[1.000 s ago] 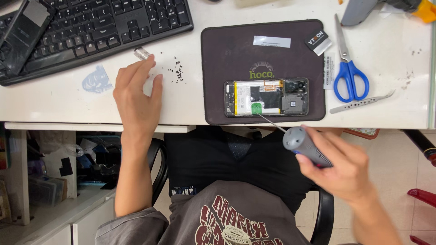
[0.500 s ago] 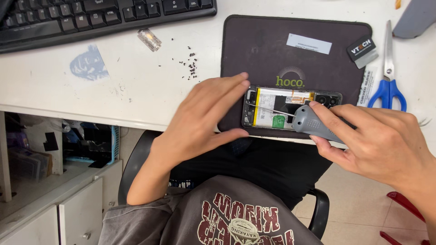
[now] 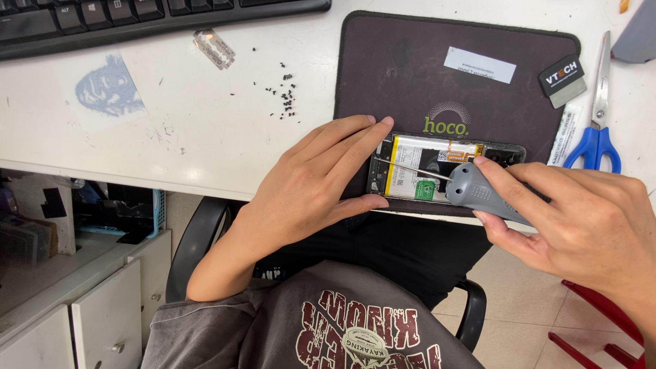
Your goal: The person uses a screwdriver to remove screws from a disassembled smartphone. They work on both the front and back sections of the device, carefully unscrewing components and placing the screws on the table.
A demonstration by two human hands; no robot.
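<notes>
Phone [image 3: 437,171] back already off, mid-frame | left hand [image 3: 314,181] fingers spread, steadied phone | right hand [image 3: 581,212] pinched screwdriver [image 3: 478,195] | loose screws [image 3: 283,96] upper left.

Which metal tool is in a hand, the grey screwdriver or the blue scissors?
The grey-handled screwdriver: the right hand grips it over the opened phone. The blue-handled scissors lie untouched beside the dark mat.

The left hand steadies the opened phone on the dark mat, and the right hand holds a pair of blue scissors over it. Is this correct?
Not quite. In the head view the right hand holds a grey screwdriver; the blue scissors lie untouched beside the dark mat. The left hand steadies the opened phone.
</notes>
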